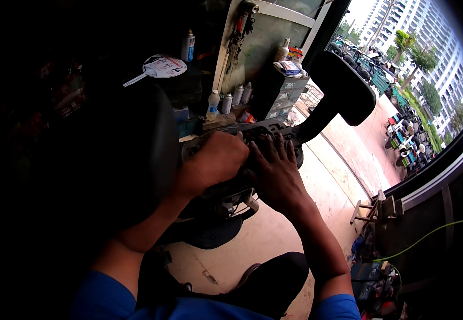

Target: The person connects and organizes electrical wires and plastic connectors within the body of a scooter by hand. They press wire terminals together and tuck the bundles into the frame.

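Observation:
Both hands rest on a dark vehicle part (263, 128) with slots and rounded edges, which resembles the top of a scooter frame. My left hand (218, 157) is closed over its near left side, the fingers curled; whatever lies inside the grip is hidden. Spread fingers of my right hand (279, 176) lie along the part's top, apart from one another, with nothing seen in them. From the part's right end rises a black padded piece (348, 93), shaped like a backrest. Below the hands hang thin cables and a dark rounded cover (215, 234).
A large dark shape (159, 138) stands close on the left. Beyond are spray cans (238, 95), a plastic bottle (213, 105), a round fan (165, 66) and a drawer cabinet (287, 93). At right are a small stool (370, 210) and a green cord (428, 233).

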Available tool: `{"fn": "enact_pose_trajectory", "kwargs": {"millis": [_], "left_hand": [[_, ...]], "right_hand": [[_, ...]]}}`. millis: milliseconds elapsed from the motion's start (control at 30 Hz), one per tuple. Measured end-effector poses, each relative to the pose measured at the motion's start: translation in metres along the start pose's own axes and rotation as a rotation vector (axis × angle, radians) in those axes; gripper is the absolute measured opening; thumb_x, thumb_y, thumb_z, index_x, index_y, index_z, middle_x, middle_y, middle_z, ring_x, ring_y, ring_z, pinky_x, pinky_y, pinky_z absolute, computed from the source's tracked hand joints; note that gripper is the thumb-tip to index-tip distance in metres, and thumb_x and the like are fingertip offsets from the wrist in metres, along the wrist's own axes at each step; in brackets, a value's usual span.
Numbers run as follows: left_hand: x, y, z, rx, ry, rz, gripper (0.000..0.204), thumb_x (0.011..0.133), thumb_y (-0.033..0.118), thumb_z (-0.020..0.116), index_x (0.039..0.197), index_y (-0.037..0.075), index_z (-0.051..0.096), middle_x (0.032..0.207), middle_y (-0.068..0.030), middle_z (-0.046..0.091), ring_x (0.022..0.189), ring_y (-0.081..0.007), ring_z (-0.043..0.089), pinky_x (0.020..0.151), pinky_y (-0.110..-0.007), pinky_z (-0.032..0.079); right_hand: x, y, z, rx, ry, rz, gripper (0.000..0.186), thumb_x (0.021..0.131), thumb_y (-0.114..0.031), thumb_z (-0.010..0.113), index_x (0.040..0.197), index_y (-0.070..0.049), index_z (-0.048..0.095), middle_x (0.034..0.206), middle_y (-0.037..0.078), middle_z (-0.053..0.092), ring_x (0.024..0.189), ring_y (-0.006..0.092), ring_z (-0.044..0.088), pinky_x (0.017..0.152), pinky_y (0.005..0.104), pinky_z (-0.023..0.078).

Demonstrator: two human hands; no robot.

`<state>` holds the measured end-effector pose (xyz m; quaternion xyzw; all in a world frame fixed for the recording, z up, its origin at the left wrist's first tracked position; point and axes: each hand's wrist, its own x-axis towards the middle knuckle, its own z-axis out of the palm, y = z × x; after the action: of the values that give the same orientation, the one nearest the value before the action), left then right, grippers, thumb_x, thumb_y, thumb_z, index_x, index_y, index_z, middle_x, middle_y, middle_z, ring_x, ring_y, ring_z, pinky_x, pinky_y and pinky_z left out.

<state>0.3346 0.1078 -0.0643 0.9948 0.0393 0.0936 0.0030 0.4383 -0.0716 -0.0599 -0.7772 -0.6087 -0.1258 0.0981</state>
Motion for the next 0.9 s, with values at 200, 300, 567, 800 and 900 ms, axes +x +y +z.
{"fn": "enact_pose_trajectory", "kwargs": {"millis": [200,300,567,800,900], "left_hand": [[-0.007,-0.01,-0.008,-0.211,0.102,0.013,0.043,0.088,0.013,0.066,0.13,0.009,0.074,0.123,-0.0209,0.074,0.1,-0.0394,0.075,0.086,-0.049,0.061],[-0.006,-0.009,-0.016,-0.265,0.066,-0.133,0.048,0.087,0.009,0.065,0.135,0.01,0.073,0.12,-0.0207,0.076,0.103,-0.0395,0.075,0.093,-0.048,0.061],[-0.017,-0.007,-0.013,-0.137,0.096,-0.144,0.037,0.088,0.009,0.063,0.123,0.009,0.078,0.11,-0.0181,0.077,0.092,-0.038,0.075,0.081,-0.049,0.06],[-0.005,-0.007,-0.005,-0.206,0.112,-0.122,0.025,0.089,0.013,0.068,0.112,0.012,0.08,0.112,-0.0167,0.078,0.09,-0.035,0.076,0.078,-0.048,0.06],[0.003,-0.025,0.007,-0.567,0.324,-0.264,0.022,0.085,0.017,0.084,0.104,0.007,0.082,0.108,-0.0164,0.078,0.092,-0.0351,0.076,0.08,-0.043,0.06]], "right_hand": [[0.015,0.024,0.007,0.015,0.026,-0.163,0.067,0.105,-0.04,0.059,0.154,0.006,0.05,0.157,0.037,0.047,0.155,0.0488,0.037,0.131,0.0559,0.021],[0.013,0.018,0.007,0.015,0.02,-0.138,0.066,0.105,-0.038,0.06,0.149,0.009,0.053,0.154,0.036,0.051,0.15,0.0444,0.045,0.13,0.0537,0.024],[0.022,0.012,0.004,0.002,0.056,-0.19,0.056,0.1,-0.032,0.064,0.143,0.005,0.06,0.145,0.028,0.062,0.141,0.0398,0.056,0.124,0.0555,0.034],[0.025,0.007,-0.006,-0.112,0.179,-0.133,0.047,0.091,-0.027,0.071,0.135,-0.009,0.071,0.136,0.018,0.07,0.127,0.0334,0.065,0.108,0.0458,0.045],[0.032,0.012,0.001,0.02,0.174,-0.087,0.042,0.091,-0.025,0.071,0.132,-0.014,0.074,0.127,0.012,0.074,0.115,0.0298,0.07,0.098,0.0433,0.048]]}}
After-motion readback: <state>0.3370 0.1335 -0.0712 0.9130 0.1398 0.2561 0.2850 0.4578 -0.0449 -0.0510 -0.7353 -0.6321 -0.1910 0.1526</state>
